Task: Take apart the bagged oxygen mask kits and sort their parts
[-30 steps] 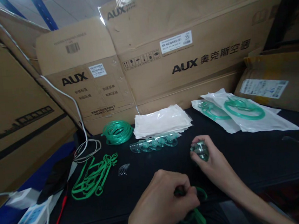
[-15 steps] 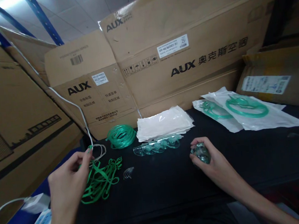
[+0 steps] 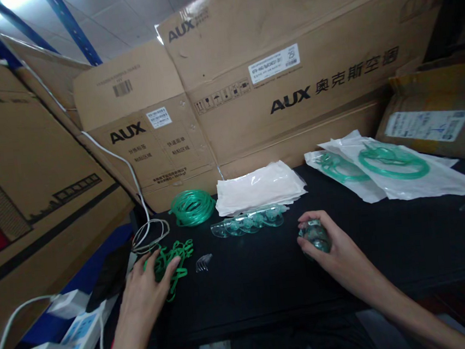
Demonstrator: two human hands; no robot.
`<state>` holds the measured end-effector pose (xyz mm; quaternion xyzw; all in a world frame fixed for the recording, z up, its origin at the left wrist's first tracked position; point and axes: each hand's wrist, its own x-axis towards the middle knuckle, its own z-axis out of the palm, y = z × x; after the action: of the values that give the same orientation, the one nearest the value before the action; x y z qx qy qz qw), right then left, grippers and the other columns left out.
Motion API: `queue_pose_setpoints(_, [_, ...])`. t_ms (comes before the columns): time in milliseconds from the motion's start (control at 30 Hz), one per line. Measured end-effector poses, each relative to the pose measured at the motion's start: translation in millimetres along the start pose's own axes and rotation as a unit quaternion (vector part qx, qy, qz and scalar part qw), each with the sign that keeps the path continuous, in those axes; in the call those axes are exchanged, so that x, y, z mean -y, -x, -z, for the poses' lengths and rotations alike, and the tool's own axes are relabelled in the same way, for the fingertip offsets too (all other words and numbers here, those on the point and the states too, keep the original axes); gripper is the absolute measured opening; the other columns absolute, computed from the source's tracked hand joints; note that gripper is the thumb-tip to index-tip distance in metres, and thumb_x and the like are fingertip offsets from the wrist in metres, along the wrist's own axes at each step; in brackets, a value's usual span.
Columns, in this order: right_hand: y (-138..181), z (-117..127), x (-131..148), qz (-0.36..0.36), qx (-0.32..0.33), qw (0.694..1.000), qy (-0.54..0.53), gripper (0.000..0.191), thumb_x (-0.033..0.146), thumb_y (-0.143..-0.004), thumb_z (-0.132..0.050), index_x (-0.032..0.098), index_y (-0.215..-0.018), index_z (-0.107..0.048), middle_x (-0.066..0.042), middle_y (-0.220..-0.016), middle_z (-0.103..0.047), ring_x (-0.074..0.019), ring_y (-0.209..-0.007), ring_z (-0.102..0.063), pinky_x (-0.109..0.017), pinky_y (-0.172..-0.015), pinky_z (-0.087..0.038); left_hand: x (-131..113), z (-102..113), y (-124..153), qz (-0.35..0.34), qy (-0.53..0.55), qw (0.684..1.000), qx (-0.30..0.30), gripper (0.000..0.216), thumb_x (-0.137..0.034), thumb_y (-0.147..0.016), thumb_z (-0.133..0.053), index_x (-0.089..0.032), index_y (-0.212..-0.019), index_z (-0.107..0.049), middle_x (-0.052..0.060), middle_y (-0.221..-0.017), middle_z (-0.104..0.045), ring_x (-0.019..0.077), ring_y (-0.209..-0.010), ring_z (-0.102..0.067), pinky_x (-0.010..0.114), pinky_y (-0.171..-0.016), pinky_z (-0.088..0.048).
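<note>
My left hand (image 3: 152, 278) lies over a loose pile of green elastic straps (image 3: 181, 251), its thumb and fingers apart; the fingers hide part of the pile. A clear, greenish plastic oxygen mask (image 3: 317, 236) is gripped in my right hand (image 3: 333, 241), just above the black table (image 3: 263, 286). Between the hands, a row of clear green masks (image 3: 247, 223) lies nested together. Close to the straps are a few thin, clear, bent strips (image 3: 203, 263). Behind them sits a coil of green tubing (image 3: 192, 207).
A stack of white packets (image 3: 260, 187) lies behind the masks. At right are white pouches holding green tubing (image 3: 393, 161). Large cardboard boxes (image 3: 228, 125) wall off the back. A power strip (image 3: 78, 343) and white cables (image 3: 137, 183) are at left.
My left hand has come down onto the green straps, and its pinched thumb and fingers have spread. The right hand still grips the mask in about the same place. The view has shifted slightly.
</note>
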<state>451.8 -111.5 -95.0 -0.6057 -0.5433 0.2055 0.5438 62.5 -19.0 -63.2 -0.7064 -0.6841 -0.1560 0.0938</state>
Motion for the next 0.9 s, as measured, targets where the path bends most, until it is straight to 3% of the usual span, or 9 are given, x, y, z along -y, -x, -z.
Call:
queue_pose_setpoints(200, [1.5,-2.1,-5.6,0.002,0.002,1.000,-0.031,0.040,0.037,-0.087,-0.062,0.024,-0.123,-0.049,-0.008,-0.106,-0.066,-0.0247,-0.098,-0.067,-0.037,-0.081,-0.053,-7.9,-21.6,0.2,0.039,0.031,0.997,0.058,0.078,-0.070,-0.089,-0.040,-0.014,-0.142,-0.053,0.021,-0.144,-0.056,0.0418,-0.132,-0.054,0.055,-0.106,-0.044])
queue_pose_setpoints(300, [2.5,-3.0,-6.4,0.004,0.009,0.998,-0.065,0.049,0.037,-0.087,-0.064,0.024,-0.129,-0.042,-0.010,-0.112,-0.068,-0.0252,-0.102,-0.068,-0.039,-0.086,-0.054,-15.0,-14.7,-2.0,0.042,0.029,0.996,0.073,0.081,-0.070,-0.090,-0.037,-0.012,-0.144,-0.052,0.022,-0.147,-0.054,0.0426,-0.135,-0.052,0.056,-0.107,-0.043])
queue_pose_setpoints(367, [3.2,-3.0,-3.9,0.000,0.015,0.996,-0.085,0.051,0.040,-0.086,-0.067,0.024,-0.126,-0.041,-0.011,-0.115,-0.070,-0.0258,-0.103,-0.069,-0.041,-0.089,-0.054,-24.7,-2.5,-4.5,0.032,0.020,0.998,0.041,0.082,-0.070,-0.090,-0.037,-0.009,-0.142,-0.054,0.024,-0.146,-0.054,0.0427,-0.135,-0.051,0.055,-0.110,-0.041])
queue_pose_setpoints(467, [4.0,-1.9,1.5,0.000,0.044,0.993,-0.106,0.050,0.042,-0.083,-0.072,0.025,-0.119,-0.042,-0.014,-0.124,-0.069,-0.0262,-0.107,-0.069,-0.042,-0.094,-0.053,-56.1,22.9,-4.6,0.003,0.056,0.997,-0.044,0.075,-0.067,-0.091,-0.037,-0.011,-0.134,-0.061,0.021,-0.144,-0.056,0.0411,-0.134,-0.052,0.054,-0.110,-0.041])
queue_pose_setpoints(567, [4.2,-0.3,4.4,0.010,0.081,0.992,-0.101,0.048,0.039,-0.083,-0.075,0.025,-0.118,-0.046,-0.013,-0.128,-0.068,-0.0255,-0.110,-0.068,-0.042,-0.097,-0.053,-111.0,45.5,5.7,-0.057,0.193,0.978,-0.059,0.055,-0.063,-0.093,-0.045,-0.022,-0.120,-0.069,0.010,-0.129,-0.069,0.0331,-0.120,-0.063,0.046,-0.106,-0.046])
queue_pose_setpoints(633, [4.4,0.7,4.4,0.028,0.084,0.993,-0.082,0.047,0.036,-0.083,-0.076,0.025,-0.120,-0.049,-0.011,-0.126,-0.068,-0.0254,-0.112,-0.067,-0.042,-0.100,-0.052,-153.3,51.4,16.7,-0.101,0.311,0.945,0.022,0.045,-0.059,-0.095,-0.049,-0.024,-0.110,-0.074,0.006,-0.116,-0.075,0.0270,-0.107,-0.069,0.037,-0.097,-0.051])
queue_pose_setpoints(733, [5.7,1.5,4.0,0.075,0.074,0.993,-0.055,0.047,0.027,-0.084,-0.074,0.026,-0.126,-0.053,-0.008,-0.125,-0.066,-0.0252,-0.118,-0.064,-0.042,-0.105,-0.050,-205.4,42.5,31.3,-0.152,0.434,0.870,0.177,0.037,-0.050,-0.097,-0.052,-0.023,-0.097,-0.077,0.003,-0.095,-0.079,0.0202,-0.084,-0.072,0.027,-0.078,-0.055])
queue_pose_setpoints(800, [7.0,1.2,3.9,0.108,0.079,0.990,-0.049,0.044,0.019,-0.086,-0.069,0.027,-0.128,-0.056,-0.008,-0.126,-0.065,-0.0239,-0.120,-0.062,-0.040,-0.105,-0.050,-224.8,28.8,36.6,-0.157,0.478,0.837,0.216,0.037,-0.049,-0.097,-0.054,-0.020,-0.090,-0.077,0.002,-0.082,-0.076,0.0177,-0.073,-0.069,0.024,-0.068,-0.053])
queue_pose_setpoints(900, [8.5,-0.2,3.3,0.143,0.084,0.986,-0.036,0.044,0.008,-0.089,-0.058,0.030,-0.127,-0.063,-0.007,-0.127,-0.063,-0.0223,-0.121,-0.061,-0.038,-0.104,-0.051,-232.3,8.4,36.9,-0.127,0.523,0.811,0.228,0.047,-0.055,-0.096,-0.052,-0.016,-0.080,-0.073,0.001,-0.063,-0.065,0.0148,-0.057,-0.062,0.023,-0.056,-0.048])
